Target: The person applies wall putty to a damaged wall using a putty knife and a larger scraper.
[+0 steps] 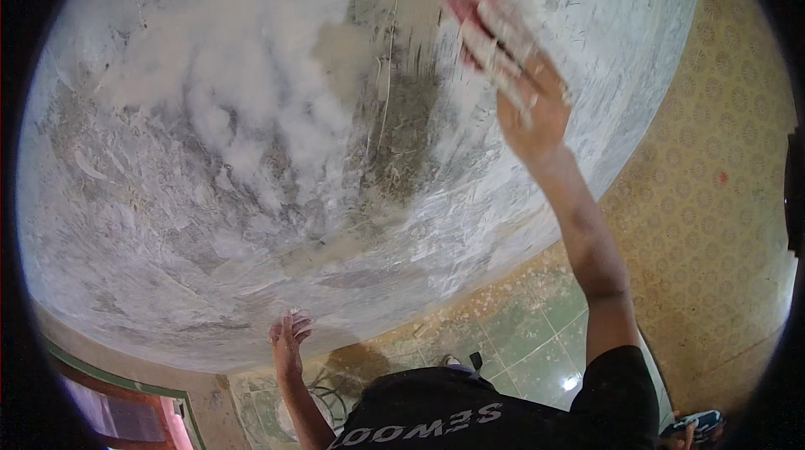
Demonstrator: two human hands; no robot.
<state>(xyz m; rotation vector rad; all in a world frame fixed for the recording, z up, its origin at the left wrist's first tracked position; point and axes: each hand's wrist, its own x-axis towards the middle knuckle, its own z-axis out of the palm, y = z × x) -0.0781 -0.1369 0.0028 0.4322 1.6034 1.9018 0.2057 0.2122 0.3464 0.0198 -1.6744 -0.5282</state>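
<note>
My right hand (537,106) is raised against a large grey-and-white plastered wall (277,207), right of its upper middle. Its fingers are caked with white plaster and closed around a red scraper (459,1); motion blurs the tool, so its exact shape is unclear. Left of the tool, a darker damp-looking patch (402,114) runs down the wall, with a thin raised line of plaster through it. Low down on the left, my left hand (291,328) is close to the wall's lower part. White-smeared, its fingers are loosely bent and slightly apart, and no object shows in them.
Green floor tiles (537,366) with whitish crumbs lie below the wall. To the right stretches a yellowish patterned surface (704,190). A wood-and-green frame (126,404) is at lower left, and a coiled cable (329,404) lies beside my left forearm. Something dark and pale (696,425) sits at lower right.
</note>
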